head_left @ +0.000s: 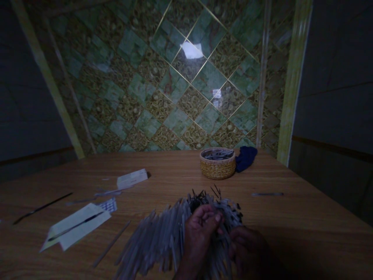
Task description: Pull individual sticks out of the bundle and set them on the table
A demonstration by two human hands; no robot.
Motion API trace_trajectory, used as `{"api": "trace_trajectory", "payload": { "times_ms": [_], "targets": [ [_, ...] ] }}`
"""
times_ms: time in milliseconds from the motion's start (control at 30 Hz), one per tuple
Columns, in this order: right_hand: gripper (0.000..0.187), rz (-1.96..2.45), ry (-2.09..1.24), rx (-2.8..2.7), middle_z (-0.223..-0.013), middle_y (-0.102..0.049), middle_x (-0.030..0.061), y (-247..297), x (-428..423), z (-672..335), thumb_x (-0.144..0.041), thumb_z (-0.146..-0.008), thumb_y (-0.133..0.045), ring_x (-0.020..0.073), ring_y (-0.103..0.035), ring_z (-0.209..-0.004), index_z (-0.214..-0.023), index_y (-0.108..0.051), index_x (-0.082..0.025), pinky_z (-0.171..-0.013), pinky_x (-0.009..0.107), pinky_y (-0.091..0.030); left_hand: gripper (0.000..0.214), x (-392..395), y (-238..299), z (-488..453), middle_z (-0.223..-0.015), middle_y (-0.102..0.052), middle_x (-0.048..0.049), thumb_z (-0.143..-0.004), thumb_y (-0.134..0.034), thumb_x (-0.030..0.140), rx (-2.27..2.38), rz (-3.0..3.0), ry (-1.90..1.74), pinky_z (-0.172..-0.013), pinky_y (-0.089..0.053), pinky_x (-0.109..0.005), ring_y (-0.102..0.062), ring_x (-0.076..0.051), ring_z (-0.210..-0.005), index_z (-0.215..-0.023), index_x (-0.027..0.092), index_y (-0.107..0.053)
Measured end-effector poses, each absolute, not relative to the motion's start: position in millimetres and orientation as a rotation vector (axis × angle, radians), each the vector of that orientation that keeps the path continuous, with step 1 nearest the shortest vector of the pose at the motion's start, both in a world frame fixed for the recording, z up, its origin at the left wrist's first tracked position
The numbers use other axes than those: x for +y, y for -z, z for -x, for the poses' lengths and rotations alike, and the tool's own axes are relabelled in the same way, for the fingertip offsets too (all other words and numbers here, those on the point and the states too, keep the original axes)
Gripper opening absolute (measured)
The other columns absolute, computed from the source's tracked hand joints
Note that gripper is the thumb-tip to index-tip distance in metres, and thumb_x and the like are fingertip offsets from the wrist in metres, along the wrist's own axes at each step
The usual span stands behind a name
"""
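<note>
A large heap of slim, clear plastic pen-like tubes [159, 237] lies on the wooden table at the near middle. Loose dark tips or caps [199, 196] stick out along its far edge. Over the heap is my left hand [198, 233], thumb and fingers drawn together in a pinch. What is between them is too dim to make out. Just to its right, my right hand [247, 243] is in shadow with its fingers curled in. Any small thing held there cannot be made out. More tubes [229, 212] lie beneath and beyond both hands.
A woven basket [217, 170] of similar tubes stands at the back, beside a dark blue cloth [246, 157]. One pen [267, 194] lies right. Leftward are papers [78, 225], a white box [132, 179], a long dark stick [42, 208] and a single tube [112, 244]. A tiled wall [177, 97] rises behind.
</note>
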State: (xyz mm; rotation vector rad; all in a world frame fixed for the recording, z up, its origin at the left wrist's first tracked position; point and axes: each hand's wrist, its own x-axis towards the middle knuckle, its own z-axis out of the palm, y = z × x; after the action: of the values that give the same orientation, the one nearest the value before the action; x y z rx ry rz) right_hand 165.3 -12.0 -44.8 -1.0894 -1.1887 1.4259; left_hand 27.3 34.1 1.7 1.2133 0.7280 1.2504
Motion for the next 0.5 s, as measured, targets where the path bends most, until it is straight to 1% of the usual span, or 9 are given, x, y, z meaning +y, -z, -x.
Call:
{"api": "trace_trajectory", "payload": {
  "times_ms": [133,300,400,433,500],
  "targets": [
    [0.028,1.12,-1.396,-1.162,-0.061,-0.058,-0.003,47.6,-11.0,-163.5,-0.041,-0.059,-0.054,0.0072,-0.049,-0.035,-0.075,-0.049,-0.018,-0.036,0.019,-0.032,0.027,36.9,2.0,-28.9,-0.063,-0.066,-0.0001,-0.061,-0.078,0.033,0.751,-1.195,-1.257,-0.046,-0.04,-0.019,-0.054,-0.007,-0.043,-0.073,0.015,-0.063],
    [0.018,1.15,-1.351,-1.262,-0.059,-0.056,-0.0044,65.1,-9.7,-165.8,-0.033,-0.064,-0.055,0.0074,-0.047,-0.037,-0.073,-0.047,-0.02,-0.036,0.019,-0.034,0.033,34.8,8.0,-35.9,-0.065,-0.065,-0.001,-0.056,-0.08,0.033,0.775,-1.16,-1.234,-0.043,-0.041,-0.019,-0.054,-0.009,-0.047,-0.081,0.014,-0.068],
    [0.012,1.179,-1.261,-1.341,-0.058,-0.051,-0.0053,75.4,-8.3,-171.0,-0.032,-0.068,-0.052,0.0074,-0.044,-0.036,-0.072,-0.049,-0.02,-0.035,0.019,-0.034,0.03,31.9,9.5,-39.7,-0.061,-0.063,0.0007,-0.056,-0.079,0.03,0.762,-1.196,-1.202,-0.044,-0.042,-0.019,-0.052,-0.008,-0.044,-0.078,0.014,-0.069],
    [0.012,1.198,-1.203,-1.402,-0.059,-0.051,-0.0044,77.4,-8.0,-173.9,-0.031,-0.069,-0.05,0.0085,-0.045,-0.038,-0.072,-0.052,-0.02,-0.036,0.02,-0.035,0.027,30.9,9.7,-40.7,-0.059,-0.062,0.0018,-0.056,-0.079,0.029,0.763,-1.205,-1.191,-0.043,-0.041,-0.019,-0.05,-0.007,-0.043,-0.076,0.014,-0.068],
    [0.016,1.233,-1.022,-1.565,-0.061,-0.055,-0.0009,78.7,-8.3,-181.3,-0.032,-0.069,-0.05,0.0127,-0.052,-0.048,-0.072,-0.058,-0.019,-0.043,0.022,-0.039,0.022,28.3,10.3,-42.6,-0.058,-0.06,0.0024,-0.056,-0.077,0.027,0.756,-1.232,-1.145,-0.043,-0.04,-0.02,-0.05,-0.008,-0.042,-0.071,0.014,-0.067]
  ]
}}
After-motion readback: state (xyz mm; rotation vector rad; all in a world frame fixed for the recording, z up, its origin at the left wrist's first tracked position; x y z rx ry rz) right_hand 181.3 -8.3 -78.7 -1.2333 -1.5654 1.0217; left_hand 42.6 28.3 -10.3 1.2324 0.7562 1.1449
